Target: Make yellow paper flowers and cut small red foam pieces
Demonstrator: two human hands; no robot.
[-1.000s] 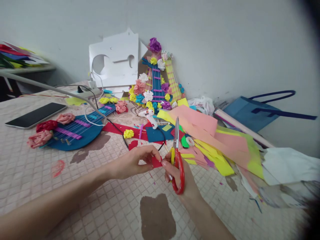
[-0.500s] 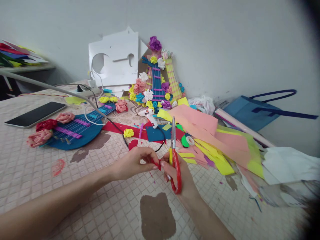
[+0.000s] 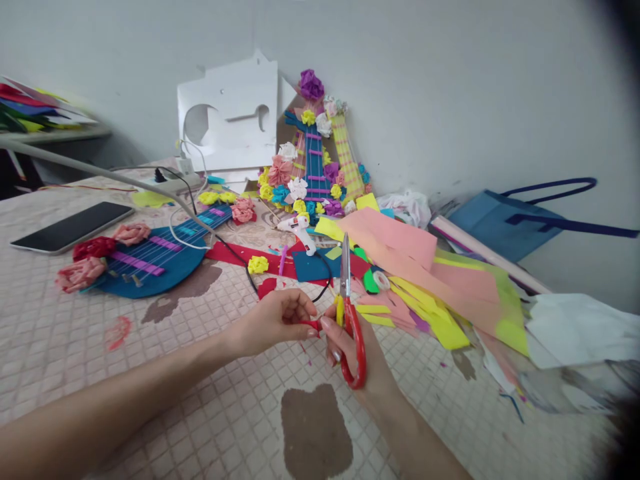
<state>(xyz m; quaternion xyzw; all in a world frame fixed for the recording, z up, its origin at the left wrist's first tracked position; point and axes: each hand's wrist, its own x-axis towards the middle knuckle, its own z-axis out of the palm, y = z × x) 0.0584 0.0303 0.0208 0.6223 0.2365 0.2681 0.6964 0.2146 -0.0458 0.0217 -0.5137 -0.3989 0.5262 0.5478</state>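
My left hand is closed, pinching a small red piece of paper or felt between thumb and fingers. The fingertips of my right hand meet it from the other side. That hand also holds scissors with red handles, their blades pointing up and away from me. Something yellow shows beside the scissors' pivot; I cannot make out whether it belongs to them. Beyond my hands lie a white glue gun, a yellow paper flower and a red strip.
A blue toy guitar with paper flowers lies at left, near a tablet. Flower-covered guitars lean on the wall beside a white cut-out board. Coloured paper sheets and a blue bag are at right. A black cord crosses the table.
My left fingers have lifted and loosened slightly around the red piece, while the thumb stays under it. The right hand and scissors have barely moved.
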